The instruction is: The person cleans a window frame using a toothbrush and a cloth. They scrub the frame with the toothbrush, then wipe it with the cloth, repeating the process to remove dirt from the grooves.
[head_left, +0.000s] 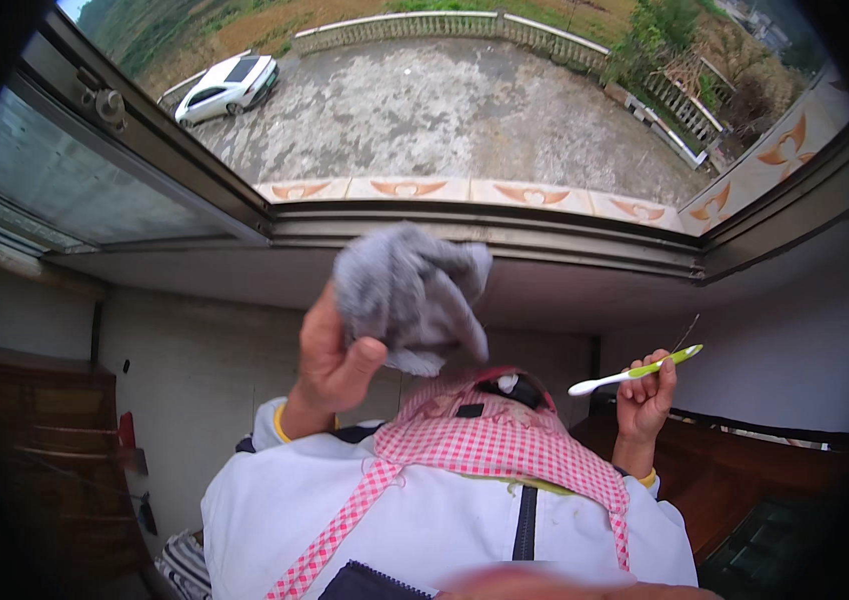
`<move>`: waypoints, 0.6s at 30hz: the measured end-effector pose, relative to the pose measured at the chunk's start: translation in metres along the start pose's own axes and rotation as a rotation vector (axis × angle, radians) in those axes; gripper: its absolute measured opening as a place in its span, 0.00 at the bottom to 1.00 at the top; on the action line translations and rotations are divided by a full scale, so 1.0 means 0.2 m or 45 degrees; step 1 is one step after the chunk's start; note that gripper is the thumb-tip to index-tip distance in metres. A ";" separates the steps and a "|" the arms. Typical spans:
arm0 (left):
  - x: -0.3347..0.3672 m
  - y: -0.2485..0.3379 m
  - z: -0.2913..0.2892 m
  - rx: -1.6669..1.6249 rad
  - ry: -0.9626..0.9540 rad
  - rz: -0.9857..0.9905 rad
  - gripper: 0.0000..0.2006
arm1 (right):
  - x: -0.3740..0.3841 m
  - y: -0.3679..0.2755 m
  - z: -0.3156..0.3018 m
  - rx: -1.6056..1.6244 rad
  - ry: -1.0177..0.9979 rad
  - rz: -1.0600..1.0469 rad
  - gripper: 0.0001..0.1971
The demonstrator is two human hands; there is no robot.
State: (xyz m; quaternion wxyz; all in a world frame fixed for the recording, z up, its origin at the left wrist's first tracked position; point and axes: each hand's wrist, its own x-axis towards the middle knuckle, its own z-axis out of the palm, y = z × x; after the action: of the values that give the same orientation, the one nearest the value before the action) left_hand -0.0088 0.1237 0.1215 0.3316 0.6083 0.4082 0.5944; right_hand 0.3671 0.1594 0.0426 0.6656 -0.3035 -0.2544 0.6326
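We've got a grey cloth [415, 305], bunched & a bit blurred, abt mid-view, just below the window track [505, 235]; whether it touches the track we can't tell. Our L hand [330, 370], at 8 o'clock, has hold of the cloth: thumb bent in at its lower L edge, other fingers mostly hidden behind, so how tightly they're closed we can't tell. Our R hand [648, 398], at 4 o'clock, well apart from the cloth, has fingers curled in w/ thumb, pinching a slim wht/grn stick [635, 373]; its wht end points to abt 8, its grn end to abt 2. A thin dark strand [686, 332] sticks up by the grn end. At 5 we've got a pink/wht check apron [505, 450] over our wht jacket [275, 490], w/ a dark zip [525, 525] at 6. Wall [775, 310] at 3, brown wood furniture [55, 450] at 8, glass pane [95, 180] at 10. Beyond the track, tiles [535, 195] w/ orange motifs run from 11 to 2; past those, a patchy grey yard [425, 100] at 12, wht car [230, 85] btwn 10 & 11, stone railing [505, 27] along the far side, bush [660, 40] btwn 1 & 2.
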 end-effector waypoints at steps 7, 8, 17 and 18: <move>0.32 0.22 -0.27 0.466 0.578 0.194 0.24 | -0.02 0.05 0.02 0.159 -0.101 0.105 0.10; 0.41 0.15 -0.28 0.337 0.607 0.196 0.24 | -0.01 0.05 0.00 0.084 -0.035 0.143 0.11; 0.47 -0.56 -0.20 1.530 -0.110 0.299 0.11 | 0.00 -0.10 -0.18 0.018 -0.033 -0.081 0.11; 0.46 -0.57 -0.20 1.511 -0.077 0.334 0.11 | -0.01 -0.07 -0.19 0.040 0.008 -0.076 0.11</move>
State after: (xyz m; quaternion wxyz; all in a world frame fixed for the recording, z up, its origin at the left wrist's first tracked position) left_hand -0.0646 0.2530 0.0654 -0.1286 0.7513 0.5818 0.2837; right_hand 0.4045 0.1547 0.0268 0.6895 -0.2874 -0.2513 0.6155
